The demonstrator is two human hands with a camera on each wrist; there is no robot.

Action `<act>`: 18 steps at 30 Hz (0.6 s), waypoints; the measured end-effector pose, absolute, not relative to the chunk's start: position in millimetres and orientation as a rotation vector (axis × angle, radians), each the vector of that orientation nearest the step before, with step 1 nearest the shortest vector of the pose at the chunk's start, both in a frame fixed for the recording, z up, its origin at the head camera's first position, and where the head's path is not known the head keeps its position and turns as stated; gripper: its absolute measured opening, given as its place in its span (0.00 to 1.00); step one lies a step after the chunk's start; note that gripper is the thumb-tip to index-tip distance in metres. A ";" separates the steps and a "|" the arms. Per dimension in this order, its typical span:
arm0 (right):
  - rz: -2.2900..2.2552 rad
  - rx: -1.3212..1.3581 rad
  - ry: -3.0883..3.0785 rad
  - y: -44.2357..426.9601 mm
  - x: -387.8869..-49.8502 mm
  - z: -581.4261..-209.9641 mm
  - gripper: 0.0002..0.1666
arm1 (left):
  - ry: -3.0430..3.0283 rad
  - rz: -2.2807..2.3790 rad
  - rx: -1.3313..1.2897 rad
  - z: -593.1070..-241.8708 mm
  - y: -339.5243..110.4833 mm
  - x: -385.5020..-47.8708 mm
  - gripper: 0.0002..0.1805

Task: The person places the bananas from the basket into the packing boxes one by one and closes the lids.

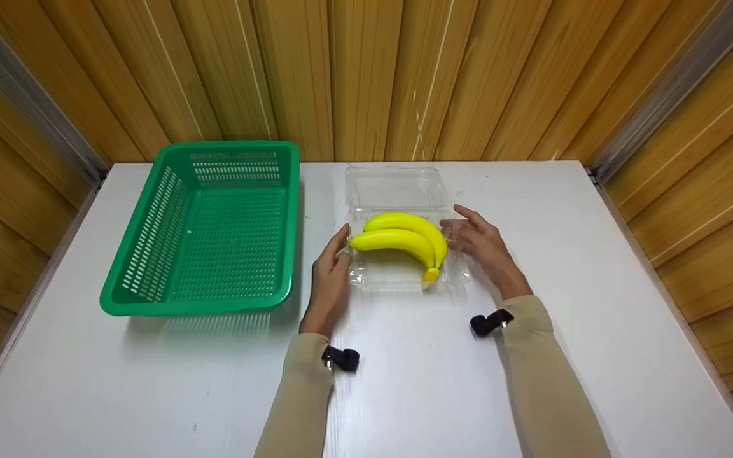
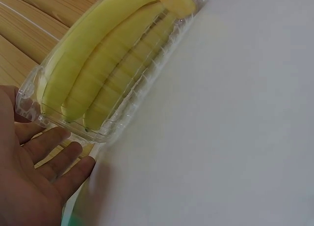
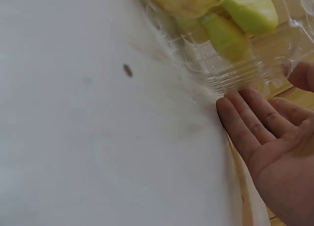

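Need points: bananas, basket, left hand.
bananas (image 1: 395, 239), head view, middle of the nearer banana's curved body
basket (image 1: 230, 248), head view, bare perforated floor
left hand (image 1: 328, 280), head view, middle of the hand, between wrist and fingers

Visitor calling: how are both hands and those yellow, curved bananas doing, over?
Left hand, right hand relaxed, flanking clear plastic clamshell box. Bananas in its base, transparent lid folded back. Nothing obviously in the way; green rectangular plastic basket stands apart, left.
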State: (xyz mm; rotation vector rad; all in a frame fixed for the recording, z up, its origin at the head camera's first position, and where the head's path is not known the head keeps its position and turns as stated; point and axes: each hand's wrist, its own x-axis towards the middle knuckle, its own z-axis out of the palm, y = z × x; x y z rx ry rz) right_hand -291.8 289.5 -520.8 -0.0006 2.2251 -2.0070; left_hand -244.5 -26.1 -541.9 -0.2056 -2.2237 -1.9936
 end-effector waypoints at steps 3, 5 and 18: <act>-1.976 -0.004 2.227 290.7 -296.8 -517.1 0.38 | -2.221 -1.994 -0.205 -541.9 -25.9 -244.9 0.31; -1.971 0.004 2.216 291.2 -300.4 -514.7 0.37 | -2.218 -1.992 -0.205 -541.7 -25.9 -245.0 0.31; -1.912 0.102 2.180 295.3 -315.1 -510.9 0.36 | -2.226 -2.003 -0.178 -540.9 -25.5 -243.4 0.30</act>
